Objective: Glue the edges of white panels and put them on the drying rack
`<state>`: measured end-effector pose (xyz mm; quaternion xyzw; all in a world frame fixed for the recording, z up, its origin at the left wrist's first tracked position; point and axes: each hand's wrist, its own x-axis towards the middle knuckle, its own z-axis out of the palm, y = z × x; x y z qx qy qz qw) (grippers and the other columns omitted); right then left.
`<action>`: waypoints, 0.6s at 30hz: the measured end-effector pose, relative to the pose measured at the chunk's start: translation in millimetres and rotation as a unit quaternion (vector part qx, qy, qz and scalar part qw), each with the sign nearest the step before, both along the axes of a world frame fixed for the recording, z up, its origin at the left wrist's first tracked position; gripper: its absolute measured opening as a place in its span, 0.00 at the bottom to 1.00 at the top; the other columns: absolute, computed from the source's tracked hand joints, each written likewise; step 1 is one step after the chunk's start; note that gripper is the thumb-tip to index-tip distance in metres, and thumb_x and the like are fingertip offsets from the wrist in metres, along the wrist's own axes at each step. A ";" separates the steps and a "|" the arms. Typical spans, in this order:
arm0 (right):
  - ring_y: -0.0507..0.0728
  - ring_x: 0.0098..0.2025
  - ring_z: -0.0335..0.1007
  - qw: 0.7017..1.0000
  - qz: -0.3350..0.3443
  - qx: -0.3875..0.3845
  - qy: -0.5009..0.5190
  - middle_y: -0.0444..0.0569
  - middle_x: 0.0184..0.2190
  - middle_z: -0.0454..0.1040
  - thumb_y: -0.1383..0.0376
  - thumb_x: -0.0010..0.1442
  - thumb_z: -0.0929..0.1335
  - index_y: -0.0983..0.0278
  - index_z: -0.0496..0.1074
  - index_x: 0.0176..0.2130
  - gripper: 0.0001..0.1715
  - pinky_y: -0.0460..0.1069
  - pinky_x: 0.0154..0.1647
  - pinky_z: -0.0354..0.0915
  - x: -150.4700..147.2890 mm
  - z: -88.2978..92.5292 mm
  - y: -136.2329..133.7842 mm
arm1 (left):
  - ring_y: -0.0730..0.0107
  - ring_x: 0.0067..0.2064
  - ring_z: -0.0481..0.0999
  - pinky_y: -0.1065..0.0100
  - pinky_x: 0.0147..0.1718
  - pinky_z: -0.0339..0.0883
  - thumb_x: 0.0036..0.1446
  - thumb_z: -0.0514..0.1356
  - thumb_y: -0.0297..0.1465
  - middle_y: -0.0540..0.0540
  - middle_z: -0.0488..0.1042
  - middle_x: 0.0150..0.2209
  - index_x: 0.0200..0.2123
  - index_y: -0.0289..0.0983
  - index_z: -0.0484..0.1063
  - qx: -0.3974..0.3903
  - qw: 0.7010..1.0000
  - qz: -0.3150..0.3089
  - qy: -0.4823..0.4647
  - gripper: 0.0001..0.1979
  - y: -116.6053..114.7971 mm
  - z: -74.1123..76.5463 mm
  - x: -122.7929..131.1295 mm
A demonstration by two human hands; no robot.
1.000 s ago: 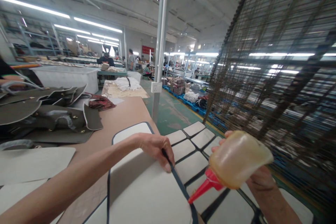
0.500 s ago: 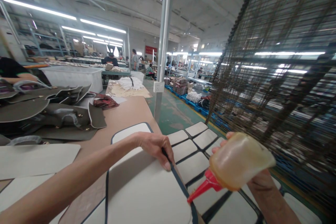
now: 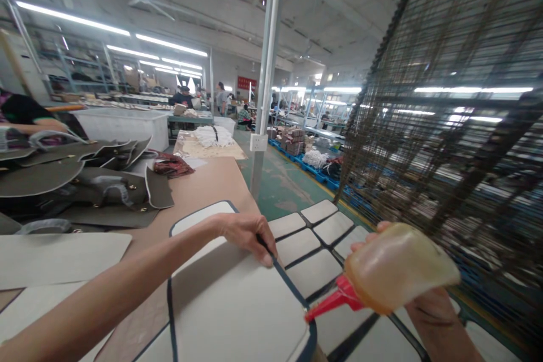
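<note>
A white panel with a dark blue edge (image 3: 224,300) lies in front of me on the table. My left hand (image 3: 250,237) pinches the panel's right edge between thumb and fingers. My right hand (image 3: 424,305) is wrapped round a squeeze bottle (image 3: 399,266) of yellowish liquid, tilted with its red nozzle (image 3: 331,301) pointing down to the left. The nozzle tip touches the dark edge near the panel's lower right corner. The bottle hides most of my right fingers.
Dark grey bag pieces (image 3: 85,181) are heaped on the brown tabletop (image 3: 207,181) at left, above white sheets (image 3: 59,254). Dark-edged panels (image 3: 314,271) spread out at right. Beyond stand a metal pole (image 3: 265,79) and a wire mesh rack (image 3: 428,102). Several people are farther off.
The bottle has moved slightly right, and its nozzle tip is a little higher along the panel's edge. The panel has shifted slightly left, with my left hand still pinching it.
</note>
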<state>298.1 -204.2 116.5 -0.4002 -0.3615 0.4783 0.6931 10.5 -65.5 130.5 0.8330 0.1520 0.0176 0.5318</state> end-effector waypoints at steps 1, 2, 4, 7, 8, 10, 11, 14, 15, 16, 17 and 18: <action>0.64 0.40 0.75 1.000 -0.007 0.003 -0.001 0.45 0.36 0.77 0.51 0.38 0.79 0.50 0.72 0.45 0.33 0.58 0.44 0.69 1.8 -2.9 -0.4 | 0.70 0.31 0.74 0.76 0.32 0.66 0.45 0.67 0.49 0.46 0.81 0.30 0.36 0.32 0.82 0.007 1.000 0.009 0.000 0.25 0.6 0.2 -1.9; 0.65 0.41 0.75 1.000 -0.011 0.005 -0.004 0.44 0.37 0.77 0.51 0.36 0.79 0.48 0.72 0.44 0.34 0.59 0.46 0.69 4.2 -6.4 -0.6 | 0.71 0.31 0.74 0.75 0.32 0.66 0.45 0.67 0.48 0.46 0.80 0.30 0.36 0.32 0.82 0.012 1.000 0.017 -0.001 0.25 1.0 0.6 -3.8; 0.68 0.43 0.74 1.000 -0.008 0.015 -0.016 0.45 0.39 0.77 0.49 0.32 0.80 0.45 0.72 0.45 0.38 0.62 0.49 0.66 11.5 -14.8 0.1 | 0.71 0.30 0.73 0.75 0.31 0.65 0.46 0.67 0.48 0.46 0.80 0.29 0.35 0.32 0.81 0.018 0.999 0.028 -0.010 0.24 1.2 1.7 -7.1; 0.72 0.48 0.71 0.998 0.002 0.031 -0.048 0.43 0.42 0.77 0.53 0.35 0.79 0.39 0.72 0.45 0.35 0.66 0.53 0.63 25.4 -28.2 3.1 | 0.74 0.28 0.69 0.76 0.28 0.62 0.48 0.66 0.48 0.48 0.77 0.26 0.32 0.31 0.81 0.031 0.998 0.037 -0.036 0.23 0.5 3.7 -11.8; 0.72 0.49 0.71 0.997 0.006 0.034 -0.062 0.43 0.42 0.77 0.56 0.35 0.79 0.38 0.72 0.44 0.35 0.65 0.53 0.63 28.6 -31.7 3.7 | 0.75 0.27 0.67 0.77 0.26 0.60 0.48 0.66 0.48 0.49 0.76 0.25 0.32 0.32 0.81 0.038 0.998 0.041 -0.042 0.22 0.2 4.3 -13.5; 0.71 0.52 0.69 0.995 -0.005 0.035 -0.088 0.42 0.43 0.77 0.60 0.36 0.78 0.38 0.71 0.46 0.36 0.63 0.54 0.63 29.9 -35.5 2.7 | 0.76 0.25 0.63 0.77 0.23 0.56 0.50 0.65 0.47 0.50 0.73 0.22 0.30 0.32 0.80 0.056 0.996 0.060 -0.035 0.22 -0.3 5.4 -17.4; 0.71 0.54 0.67 0.995 -0.013 0.035 -0.092 0.42 0.46 0.76 0.60 0.38 0.78 0.39 0.70 0.48 0.38 0.62 0.55 0.63 27.7 -36.0 1.2 | 0.77 0.25 0.62 0.76 0.22 0.54 0.50 0.64 0.48 0.51 0.71 0.21 0.29 0.32 0.80 0.064 0.995 0.072 -0.024 0.22 -0.6 5.7 -19.5; 0.68 0.57 0.64 0.996 -0.034 0.048 -0.066 0.44 0.52 0.73 0.58 0.44 0.76 0.43 0.63 0.57 0.42 0.62 0.58 0.62 15.1 -34.6 -4.0 | 0.78 0.23 0.57 0.76 0.21 0.50 0.51 0.63 0.49 0.53 0.65 0.19 0.27 0.31 0.78 0.082 0.990 0.111 0.004 0.23 -0.7 4.6 -26.0; 0.69 0.57 0.65 0.996 -0.029 0.056 -0.057 0.45 0.52 0.72 0.58 0.44 0.75 0.44 0.62 0.58 0.44 0.63 0.58 0.62 11.1 -34.4 -4.8 | 0.78 0.23 0.56 0.75 0.20 0.49 0.50 0.63 0.49 0.53 0.64 0.19 0.26 0.31 0.77 0.085 0.989 0.122 0.005 0.23 -0.5 3.5 -27.9; 0.70 0.56 0.65 0.996 -0.025 0.066 -0.056 0.47 0.52 0.72 0.57 0.45 0.75 0.46 0.61 0.59 0.44 0.65 0.57 0.62 8.1 -34.7 -4.8 | 0.79 0.23 0.55 0.75 0.20 0.48 0.50 0.63 0.49 0.53 0.62 0.19 0.26 0.31 0.76 0.086 0.988 0.130 0.001 0.23 -0.3 2.2 -29.6; 0.70 0.56 0.66 0.995 -0.024 0.076 -0.062 0.48 0.52 0.72 0.57 0.46 0.75 0.48 0.60 0.60 0.44 0.66 0.57 0.62 6.1 -35.4 -4.0 | 0.79 0.23 0.55 0.75 0.19 0.46 0.50 0.62 0.49 0.53 0.61 0.18 0.25 0.31 0.75 0.087 0.987 0.135 -0.002 0.24 0.0 0.8 -31.0; 0.70 0.55 0.66 0.993 -0.026 0.085 -0.072 0.50 0.52 0.73 0.58 0.47 0.75 0.49 0.60 0.60 0.44 0.67 0.57 0.62 5.1 -36.5 -2.5 | 0.79 0.23 0.54 0.75 0.19 0.45 0.50 0.62 0.49 0.54 0.60 0.18 0.25 0.31 0.75 0.087 0.986 0.140 -0.005 0.24 0.3 -0.5 -32.2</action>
